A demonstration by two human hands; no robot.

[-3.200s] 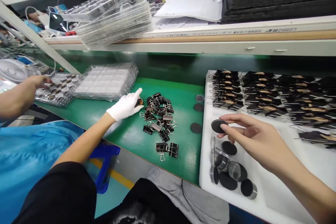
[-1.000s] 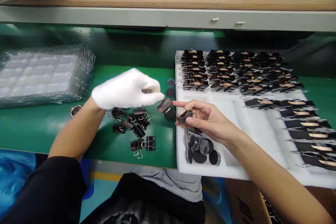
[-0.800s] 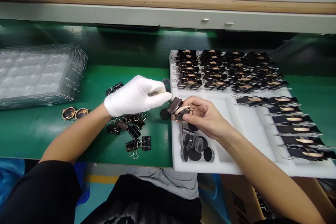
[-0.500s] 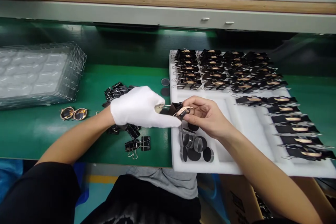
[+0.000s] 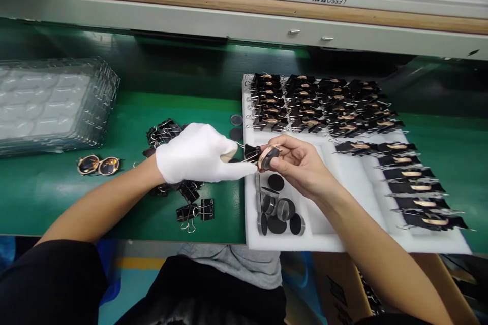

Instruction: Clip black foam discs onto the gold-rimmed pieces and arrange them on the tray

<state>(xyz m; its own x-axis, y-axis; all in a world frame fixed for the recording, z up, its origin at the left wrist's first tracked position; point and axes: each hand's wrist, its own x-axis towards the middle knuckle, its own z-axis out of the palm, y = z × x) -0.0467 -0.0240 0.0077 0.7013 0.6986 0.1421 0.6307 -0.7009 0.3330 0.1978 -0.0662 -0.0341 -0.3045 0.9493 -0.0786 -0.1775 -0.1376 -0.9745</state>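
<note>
My left hand (image 5: 196,155), in a white glove, has its thumb and forefinger at the wire handles of a black binder clip (image 5: 250,153). My bare right hand (image 5: 299,163) pinches a gold-rimmed eyeglass frame piece (image 5: 266,157), with a round dark disc against it, at the clip's jaws. How far the jaws open is too small to tell. Below the hands, several round black discs (image 5: 277,223) lie in a compartment of the white foam tray (image 5: 343,244). Left of the tray is a pile of binder clips (image 5: 163,133), partly hidden by my glove.
Rows of clipped gold-rimmed pieces (image 5: 307,104) fill the tray's far side, with more (image 5: 423,203) at its right. Gold-rimmed sunglasses (image 5: 99,164) lie on the green table (image 5: 131,208). Clear plastic trays (image 5: 49,106) are stacked at the left. An open cardboard box (image 5: 339,284) sits below the table edge.
My right hand has tilted the frame piece, so the disc's flat side shows more. The clip stays between both hands. The whole view has shifted slightly.
</note>
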